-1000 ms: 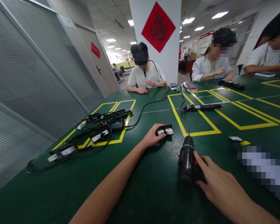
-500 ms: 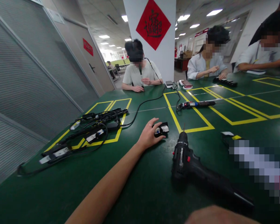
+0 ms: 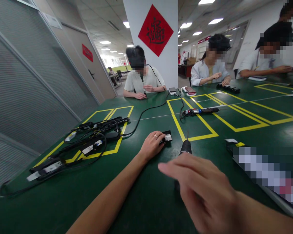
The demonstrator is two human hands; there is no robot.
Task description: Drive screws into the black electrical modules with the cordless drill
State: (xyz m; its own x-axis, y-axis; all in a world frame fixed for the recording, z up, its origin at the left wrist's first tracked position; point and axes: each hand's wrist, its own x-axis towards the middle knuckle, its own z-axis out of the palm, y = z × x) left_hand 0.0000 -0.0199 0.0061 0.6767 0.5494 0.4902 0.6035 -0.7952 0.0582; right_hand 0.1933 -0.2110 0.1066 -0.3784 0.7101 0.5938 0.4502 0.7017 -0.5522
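My left hand (image 3: pixel 152 143) rests on the green table with its fingers closed around the near side of a small black part (image 3: pixel 170 134) that carries a white label. Part of that piece is hidden under the fingers. Above a black cordless drill (image 3: pixel 186 148) is my right hand (image 3: pixel 205 187), slightly blurred, its thumb side stretched out to the left. Only the drill's chuck, its bit and a sliver of its body show past this hand. Nothing is visible within the right hand's fingers, some of which are hidden.
Black cables and adapters (image 3: pixel 95 143) lie on the left. A soldering-iron-like tool (image 3: pixel 202 111) lies farther back on yellow-taped rectangles. A partly pixelated dark object (image 3: pixel 246 175) is on the right. Co-workers sit across the table (image 3: pixel 146 117).
My right hand has risen from the bottom edge to above the drill, covering most of it. My left hand's fingers have closed more tightly on the small black part. The view has shifted slightly.
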